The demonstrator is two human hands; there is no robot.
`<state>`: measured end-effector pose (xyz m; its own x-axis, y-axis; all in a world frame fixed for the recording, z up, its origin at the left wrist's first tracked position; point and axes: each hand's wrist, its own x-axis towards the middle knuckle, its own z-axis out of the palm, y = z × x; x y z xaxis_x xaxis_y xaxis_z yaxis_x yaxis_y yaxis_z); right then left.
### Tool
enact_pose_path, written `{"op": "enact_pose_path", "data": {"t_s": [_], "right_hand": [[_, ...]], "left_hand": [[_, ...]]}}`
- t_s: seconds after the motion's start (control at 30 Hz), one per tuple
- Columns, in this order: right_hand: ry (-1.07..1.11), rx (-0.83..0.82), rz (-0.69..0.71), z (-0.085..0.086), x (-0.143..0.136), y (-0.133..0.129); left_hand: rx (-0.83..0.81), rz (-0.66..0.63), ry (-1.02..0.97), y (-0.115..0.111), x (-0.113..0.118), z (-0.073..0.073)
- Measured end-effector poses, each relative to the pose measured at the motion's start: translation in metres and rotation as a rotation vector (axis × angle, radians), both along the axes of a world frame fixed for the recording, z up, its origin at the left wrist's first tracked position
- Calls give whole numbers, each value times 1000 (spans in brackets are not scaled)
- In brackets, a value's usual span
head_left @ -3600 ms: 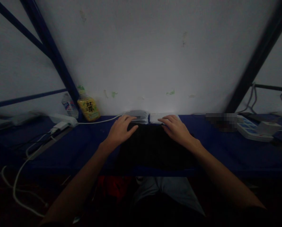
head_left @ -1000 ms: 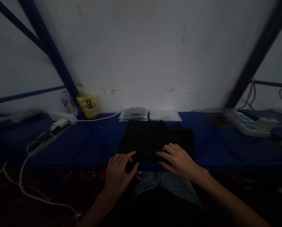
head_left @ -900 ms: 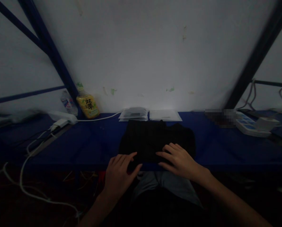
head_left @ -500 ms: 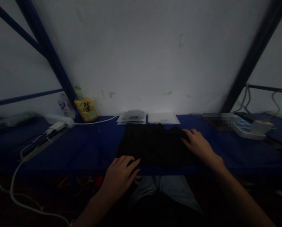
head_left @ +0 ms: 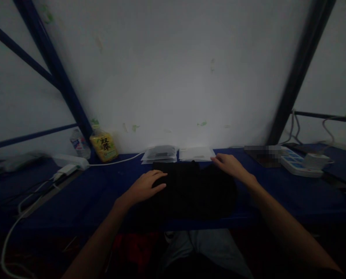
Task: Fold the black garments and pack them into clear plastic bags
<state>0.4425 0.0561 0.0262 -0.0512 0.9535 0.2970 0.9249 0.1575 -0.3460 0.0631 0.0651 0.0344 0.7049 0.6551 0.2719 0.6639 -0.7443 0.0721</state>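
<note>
A piece of black cloth point(head_left: 190, 192) lies folded on the blue table in front of me; in the dim light its kind is hard to make out. My left hand point(head_left: 146, 186) rests on its left side, fingers stretched out and thumb apart. At the cloth's far right corner is my right hand point(head_left: 229, 166), with its fingers and thumb drawn together on the edge of the fabric. The exact grip there is partly hidden.
Behind the cloth lie clear plastic packets point(head_left: 160, 154) and a white packet point(head_left: 196, 154). A yellow bottle point(head_left: 105, 147) and a clear bottle point(head_left: 80, 144) stand at the left. Power strips point(head_left: 300, 162) with cables lie on the blue table point(head_left: 97, 197).
My left hand has moved from the cloth's near left corner up along its left side. My right hand has shifted to the far edge and its fingers have closed. The view has tilted slightly upward.
</note>
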Motion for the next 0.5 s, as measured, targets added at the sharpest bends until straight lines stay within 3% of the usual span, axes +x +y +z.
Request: {"op": "enact_pose_path", "data": {"t_s": [0.13, 0.33, 0.5], "right_hand": [[-48, -105, 172, -5, 6, 18], [-4, -56, 67, -9, 29, 21], [43, -49, 185, -10, 25, 19]], "left_hand": [[-134, -7, 134, 27, 2, -6], [-208, -2, 166, 38, 0, -6], [-218, 24, 234, 40, 5, 6]]}}
